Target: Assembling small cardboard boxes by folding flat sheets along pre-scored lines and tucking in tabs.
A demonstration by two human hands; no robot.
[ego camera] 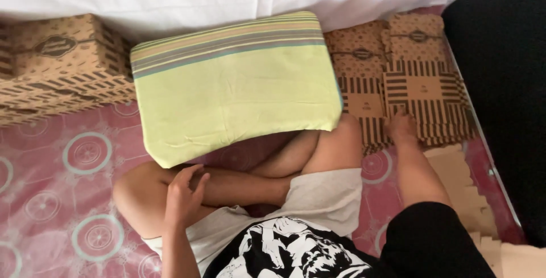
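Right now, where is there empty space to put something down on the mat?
The pink mat is bare at the left, between the brown box, the green pillow and the knee. The right side is crowded: the right hand rests on striped flat boxes, with plain cardboard pieces below.

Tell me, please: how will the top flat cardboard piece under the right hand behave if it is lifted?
The flat brown striped cardboard piece looks thin, so probably light and somewhat bendy. It lies on a stack of similar pieces, so neighbours may slide along. The right hand rests at its edge.
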